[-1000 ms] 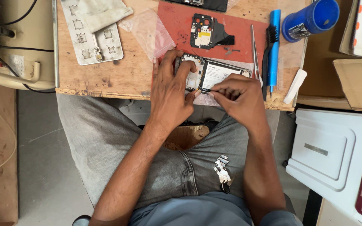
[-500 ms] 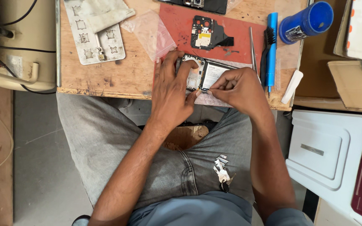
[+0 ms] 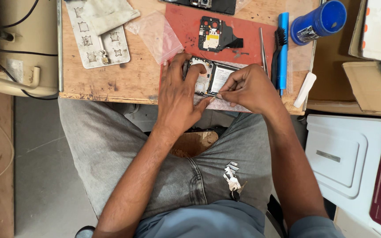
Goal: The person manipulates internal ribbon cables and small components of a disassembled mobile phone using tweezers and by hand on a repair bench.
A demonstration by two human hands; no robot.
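Note:
An opened phone with its back off lies on a red mat near the wooden table's front edge. My left hand lies over the phone's left end, fingers spread and pressing it down. My right hand is pinched at the phone's lower right edge, fingertips together on it; whether they hold a small part is hidden. A black circuit board with a yellow patch rests on the mat beyond the phone.
Metal tweezers, a blue-handled brush and a blue cup sit to the right. A grey metal plate and clear plastic bag lie left. White plastic stool stands at right; keys hang at my jeans.
Both hands stay on the phone; my right hand's fingers have shifted slightly along its lower edge. The view has moved a little.

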